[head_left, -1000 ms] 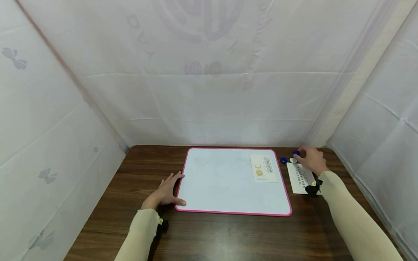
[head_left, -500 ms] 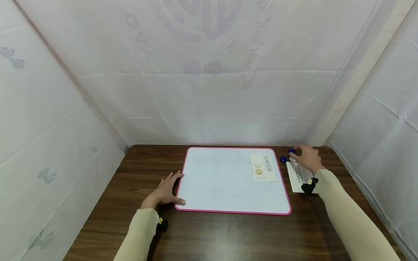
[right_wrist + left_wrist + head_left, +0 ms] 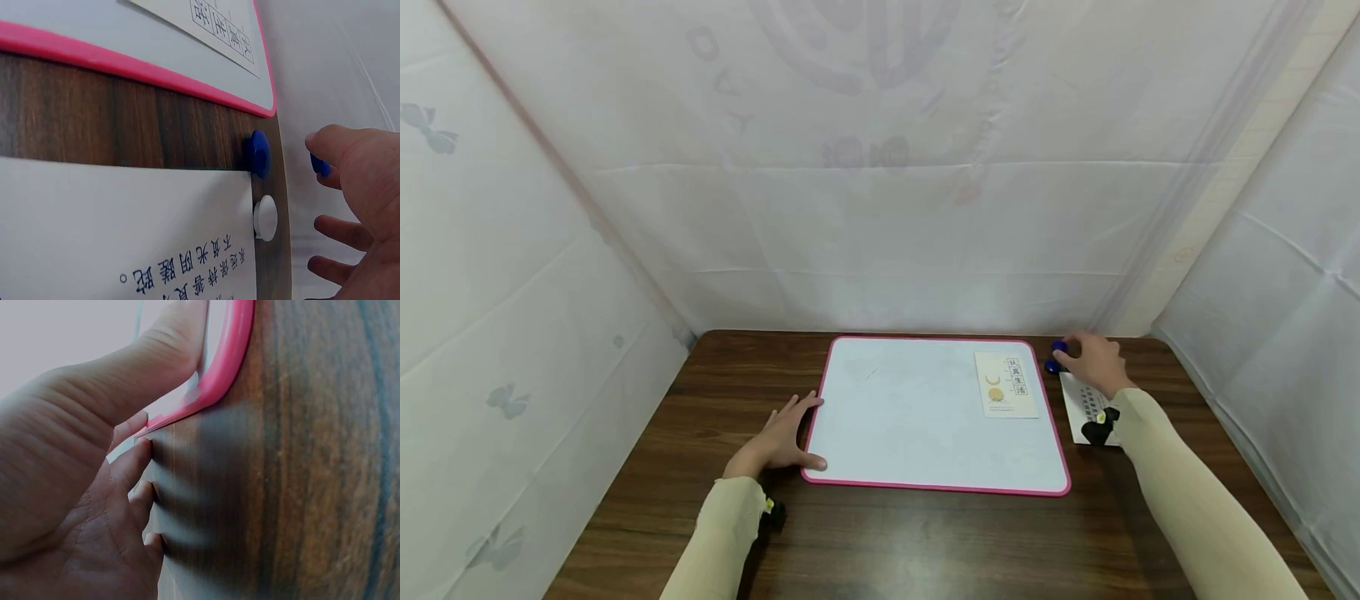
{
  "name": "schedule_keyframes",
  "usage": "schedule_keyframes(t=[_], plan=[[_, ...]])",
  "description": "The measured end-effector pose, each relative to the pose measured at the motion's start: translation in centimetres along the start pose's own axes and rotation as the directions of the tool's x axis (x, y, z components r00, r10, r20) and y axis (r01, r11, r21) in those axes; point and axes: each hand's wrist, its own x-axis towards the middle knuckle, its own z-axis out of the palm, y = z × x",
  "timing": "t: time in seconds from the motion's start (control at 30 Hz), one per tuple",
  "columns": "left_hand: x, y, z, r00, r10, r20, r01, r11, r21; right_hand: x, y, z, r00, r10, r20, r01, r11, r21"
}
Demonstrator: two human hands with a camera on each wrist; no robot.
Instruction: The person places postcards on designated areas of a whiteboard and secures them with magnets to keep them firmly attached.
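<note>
My right hand (image 3: 1093,363) pinches a round blue magnet (image 3: 320,165) between thumb and index finger, raised off the table in the right wrist view. Below it, a second blue magnet (image 3: 257,154) and a white magnet (image 3: 265,217) lie by the top edge of a white card (image 3: 94,225) printed with writing. To their left lies a pink-framed whiteboard (image 3: 910,417), flat on the table. My left hand (image 3: 777,437) rests at its left edge, thumb on the board near the corner and the other fingers spread along the frame. A cream card (image 3: 1006,385) lies on the board's upper right.
The brown wooden table (image 3: 880,533) ends at a white cloth (image 3: 880,250) hung behind it. More cloth closes in the left and right sides. The black wrist cameras sit under both cuffs.
My right hand has shifted left with the pinched blue magnet, toward the board's top right corner. The white magnet has become hidden in the head view. My left hand stays put.
</note>
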Motion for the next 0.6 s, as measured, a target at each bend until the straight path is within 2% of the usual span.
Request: schedule_keyframes(t=[0.6], plan=[[0.1,-0.1,0.0,1.000,0.003,-0.002,-0.003,1.000,0.019,0.3,-2.3,1.0,0.998,-0.052,-0.020,0.053,0.998,0.029]])
